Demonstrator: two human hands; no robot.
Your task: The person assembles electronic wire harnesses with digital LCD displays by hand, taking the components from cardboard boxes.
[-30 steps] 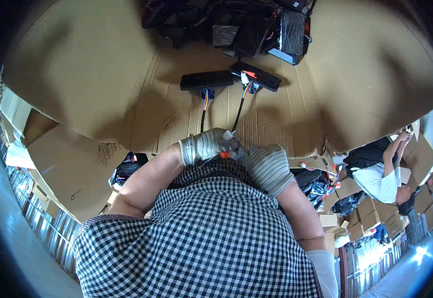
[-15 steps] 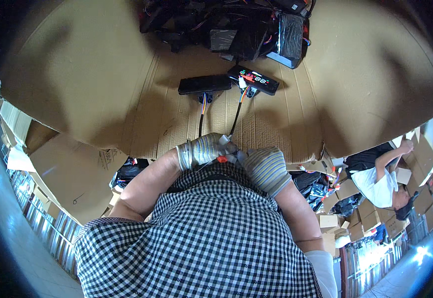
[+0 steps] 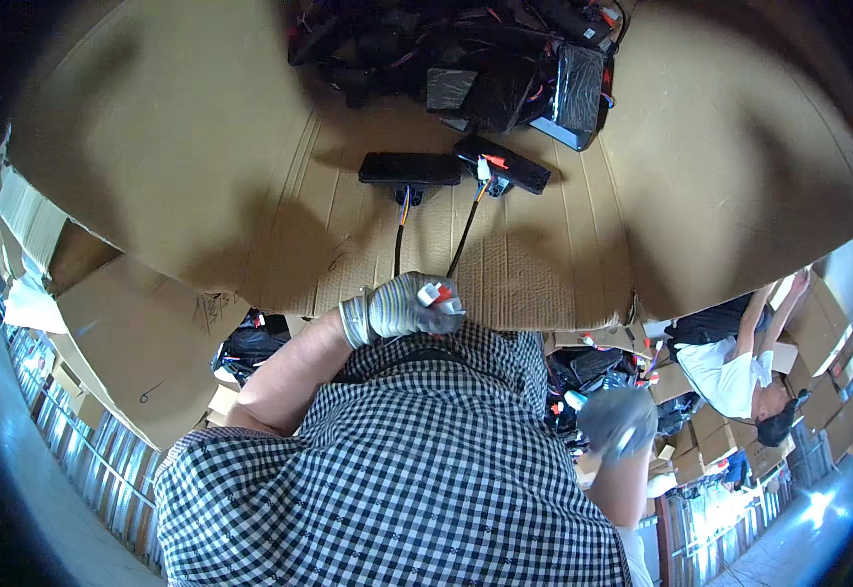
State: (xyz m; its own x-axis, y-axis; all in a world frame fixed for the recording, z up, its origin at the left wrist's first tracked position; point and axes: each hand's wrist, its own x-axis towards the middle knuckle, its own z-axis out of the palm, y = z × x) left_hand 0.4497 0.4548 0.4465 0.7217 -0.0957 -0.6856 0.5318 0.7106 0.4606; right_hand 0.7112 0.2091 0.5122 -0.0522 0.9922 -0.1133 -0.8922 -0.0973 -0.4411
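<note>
My left hand [image 3: 402, 307], in a striped knit glove, is closed around white and red cable connectors [image 3: 438, 296] at the cardboard's near edge. Two black cables run from there up to a pair of display units. The left display [image 3: 409, 168] is a dark flat panel lying level; the right display [image 3: 524, 171] lies tilted, also dark, with a white plug [image 3: 483, 170] and a red piece against it. Off to the right, my gloved right hand [image 3: 618, 423] is smeared by motion beside black-wrapped parts [image 3: 591, 368]. A pale spot shows at it, too blurred to name.
A heap of black wrapped units and wires [image 3: 485, 73] lies at the far end of the cardboard surface [image 3: 515, 264]. More cardboard [image 3: 143, 352] stands at left. At right, a person in a white shirt [image 3: 730, 367] is among stacked boxes.
My right hand has left the connectors and swung right and toward me. The right display's lit symbols have gone dark. My left hand still grips the connectors.
</note>
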